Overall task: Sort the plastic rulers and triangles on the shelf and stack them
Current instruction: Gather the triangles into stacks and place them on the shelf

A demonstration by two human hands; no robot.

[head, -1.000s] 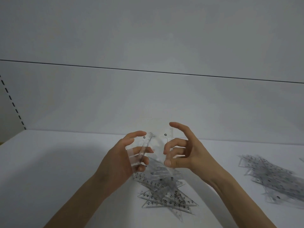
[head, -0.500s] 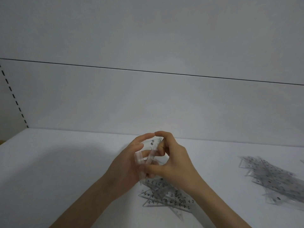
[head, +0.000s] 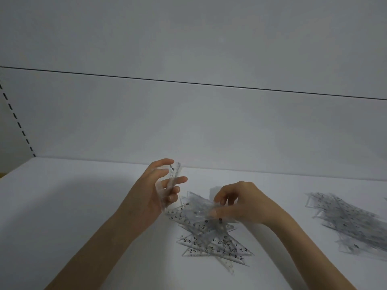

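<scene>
Here, a white shelf board (head: 73,206) fills the lower half of the view, plain and matte, meeting a pale grey back panel (head: 188,126) crossed by one thin dark seam. At nine o'clock a side upright (head: 14,120) carries a slanting row of dark slots. The light is dim and even.

The left hand (head: 152,195) is raised just above the board at centre, its fingers curled around a small stack of clear rulers (head: 170,185) held upright, thumb on top. The right hand (head: 240,206), at about four o'clock from it, reaches down with thumb and fingertips pinched onto a clear piece at the top of a loose heap of transparent triangles (head: 209,237) lying on the board, at six o'clock from the hands. Well apart, at three o'clock, a second pile of clear rulers (head: 347,222) lies fanned, blurred near the frame edge.
</scene>
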